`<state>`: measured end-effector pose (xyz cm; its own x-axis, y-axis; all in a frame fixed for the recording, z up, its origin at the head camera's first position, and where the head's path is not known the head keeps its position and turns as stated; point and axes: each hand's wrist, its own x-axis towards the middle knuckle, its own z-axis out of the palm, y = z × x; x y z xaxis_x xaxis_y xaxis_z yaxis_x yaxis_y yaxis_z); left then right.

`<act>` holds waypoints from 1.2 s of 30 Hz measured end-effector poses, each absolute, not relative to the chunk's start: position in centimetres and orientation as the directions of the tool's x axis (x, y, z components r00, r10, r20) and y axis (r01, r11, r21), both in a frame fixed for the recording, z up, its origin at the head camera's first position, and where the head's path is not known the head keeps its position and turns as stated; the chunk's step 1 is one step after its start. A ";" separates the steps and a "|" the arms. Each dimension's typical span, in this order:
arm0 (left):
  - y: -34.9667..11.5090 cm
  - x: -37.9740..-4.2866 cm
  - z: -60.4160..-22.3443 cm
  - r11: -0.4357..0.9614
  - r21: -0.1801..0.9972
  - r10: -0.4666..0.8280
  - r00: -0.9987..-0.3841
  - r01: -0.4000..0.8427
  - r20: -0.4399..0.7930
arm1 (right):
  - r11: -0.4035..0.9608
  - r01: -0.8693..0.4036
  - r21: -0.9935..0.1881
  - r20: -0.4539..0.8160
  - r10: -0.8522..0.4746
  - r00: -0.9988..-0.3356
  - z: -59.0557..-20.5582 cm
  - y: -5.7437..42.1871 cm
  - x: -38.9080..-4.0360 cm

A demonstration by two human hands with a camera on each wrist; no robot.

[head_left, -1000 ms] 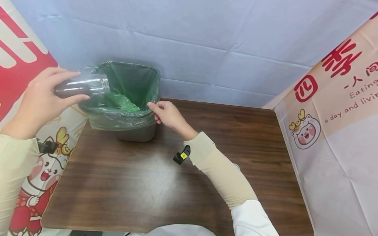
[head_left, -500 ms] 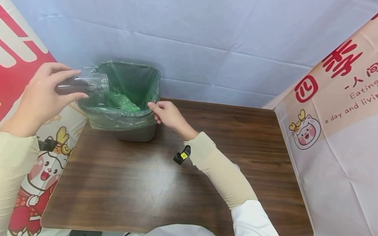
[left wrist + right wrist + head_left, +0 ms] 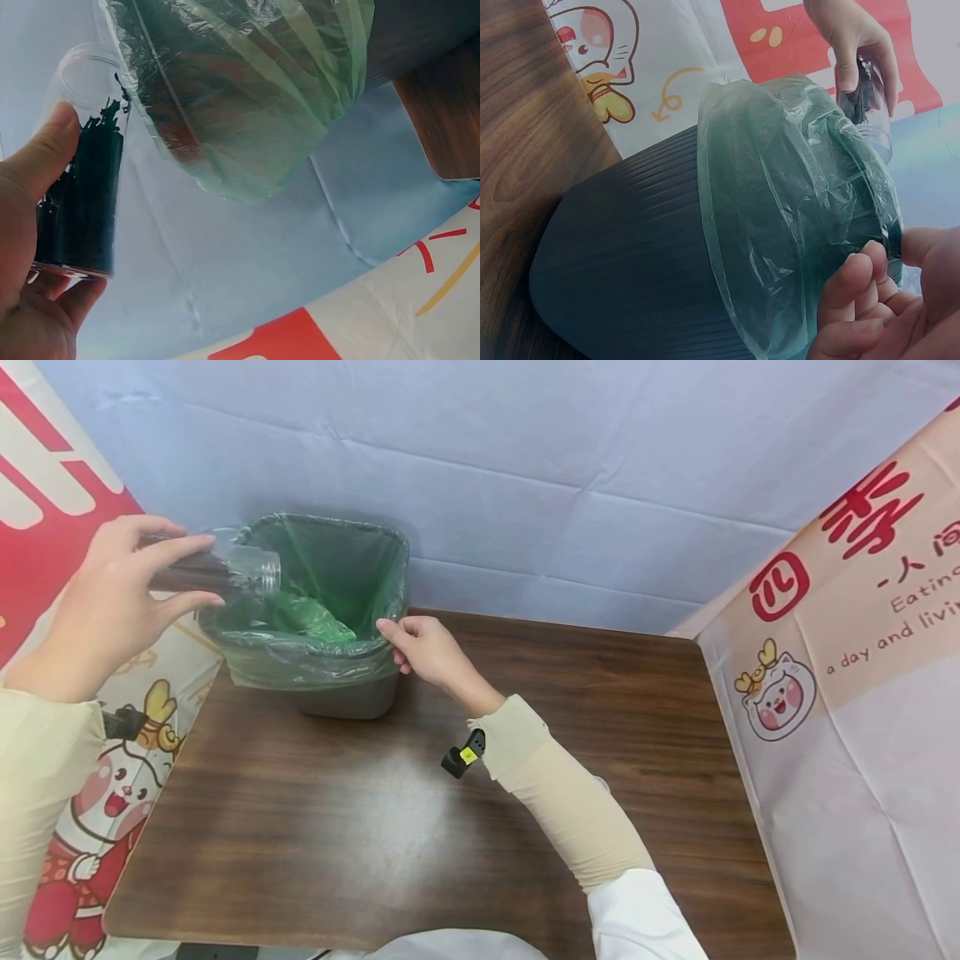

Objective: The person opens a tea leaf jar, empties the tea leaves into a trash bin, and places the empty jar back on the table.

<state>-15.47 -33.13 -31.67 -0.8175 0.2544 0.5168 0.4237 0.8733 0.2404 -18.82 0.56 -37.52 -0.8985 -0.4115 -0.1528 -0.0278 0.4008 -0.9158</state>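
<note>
Left hand (image 3: 112, 585) gripping clear cylindrical jar (image 3: 225, 572), right hand (image 3: 426, 650) pinching crinkled plastic liner (image 3: 300, 667)

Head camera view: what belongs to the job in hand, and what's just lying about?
Apparently in the job:
clear jar with dark contents, in the left hand
green liner, pinched by the right hand
grey bin

Just around:
printed banners
backdrop cloth
pale thing, mostly hidden by the right sleeve

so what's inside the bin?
A green liner lines the bin, with brighter green plastic bunched inside; can't tell if it's part of the liner. The bin's floor and anything beneath that plastic are covered.
</note>
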 end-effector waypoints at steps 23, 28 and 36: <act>-33.3 -15.5 -31.9 0.882 0.084 0.351 -0.764 0.465 0.541 | 0.402 -0.008 -0.916 -0.169 -0.403 -0.899 -37.4 0.4 -18.9; -33.5 -15.6 -31.9 0.873 0.019 0.402 -0.740 0.488 0.539 | 0.394 -0.013 -0.919 -0.163 -0.410 -0.897 -37.3 0.4 -18.8; -33.3 -15.9 -31.7 0.844 -0.021 0.455 -0.696 0.536 0.556 | 0.388 -0.010 -0.922 -0.163 -0.412 -0.897 -37.4 0.4 -18.8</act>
<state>-15.93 -33.27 -31.72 -0.6957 0.4554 0.5556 0.5356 0.8442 -0.0213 -18.84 0.45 -37.42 -0.8966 -0.4116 -0.1631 -0.0103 0.3876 -0.9218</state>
